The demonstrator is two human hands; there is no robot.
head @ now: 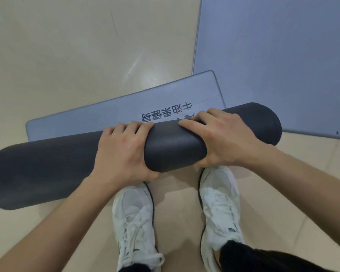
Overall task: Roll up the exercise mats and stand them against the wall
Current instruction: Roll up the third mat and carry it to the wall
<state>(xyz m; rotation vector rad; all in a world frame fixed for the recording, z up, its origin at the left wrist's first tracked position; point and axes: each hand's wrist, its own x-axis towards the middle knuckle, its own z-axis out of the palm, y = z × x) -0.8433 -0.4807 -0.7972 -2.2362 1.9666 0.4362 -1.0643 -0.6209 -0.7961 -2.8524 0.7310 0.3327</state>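
Note:
A thick dark grey roll of exercise mat (47, 163) lies across the floor in front of me. Beyond it a short flat end of the same mat (98, 116) is still unrolled, blue-grey with black printed characters. My left hand (122, 152) grips the roll near its middle, fingers curled over the top and thumb underneath. My right hand (222, 138) grips it just to the right, fingertips at the seam where the roll meets the flat part. A second blue-grey mat (279, 55) lies flat at the upper right.
Beige tiled floor (67, 55) stretches to the left and ahead. My two white sneakers (133, 222) stand just behind the roll. The flat end's far right corner overlaps the second mat's near edge.

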